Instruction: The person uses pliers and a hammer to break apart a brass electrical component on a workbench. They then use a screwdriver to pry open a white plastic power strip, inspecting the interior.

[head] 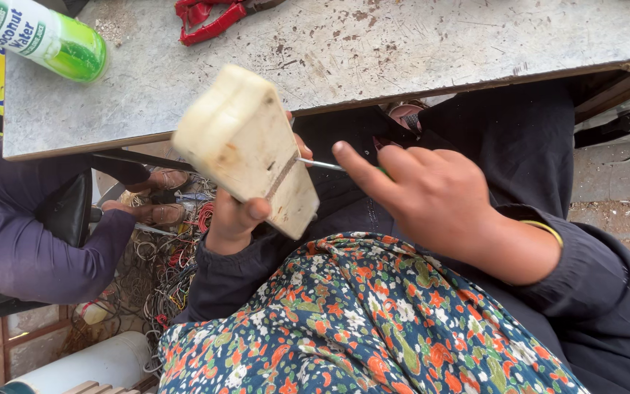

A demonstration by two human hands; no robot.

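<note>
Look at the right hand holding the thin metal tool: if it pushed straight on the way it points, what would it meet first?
Most likely the cream rectangular plastic casing held by the left hand; the thin metal tool in the right hand already reaches its edge.

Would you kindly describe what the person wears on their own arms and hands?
Both hands are bare, without gloves. The left hand comes out of a long dark navy sleeve. The right hand has a matching dark sleeve pushed back from the wrist, where a thin yellow-green bangle sits. No rings show.
</note>
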